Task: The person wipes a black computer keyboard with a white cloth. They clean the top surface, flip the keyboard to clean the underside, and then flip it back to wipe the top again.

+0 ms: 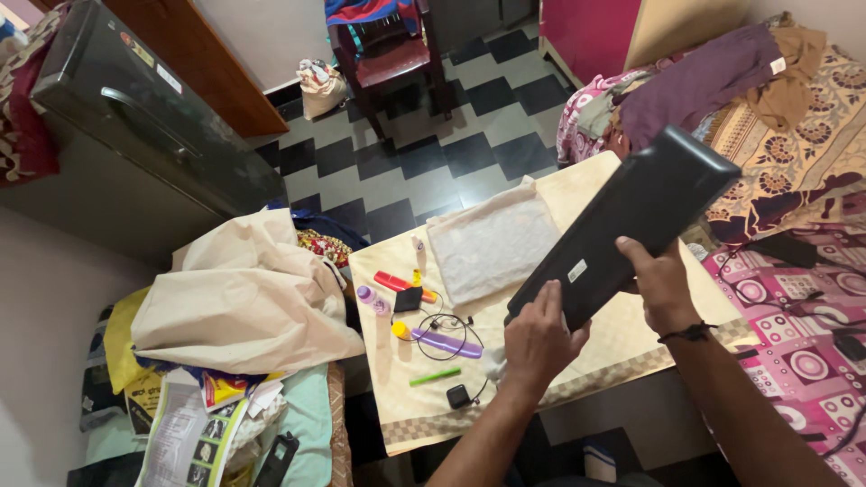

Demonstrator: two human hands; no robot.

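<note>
floor: black-and-white checkered tile floor [424, 144]
seat: dark red plastic chair [390, 56]
left: grey metal cabinet [135, 117]
right: patterned pink bedspread [803, 352]

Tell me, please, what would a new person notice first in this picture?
First, the long black flat device, held tilted above the cloth-covered table by the left hand and the right hand. Next, the small bright items near the table's left edge, such as the purple tool, and the cream cloth heap further left.
</note>
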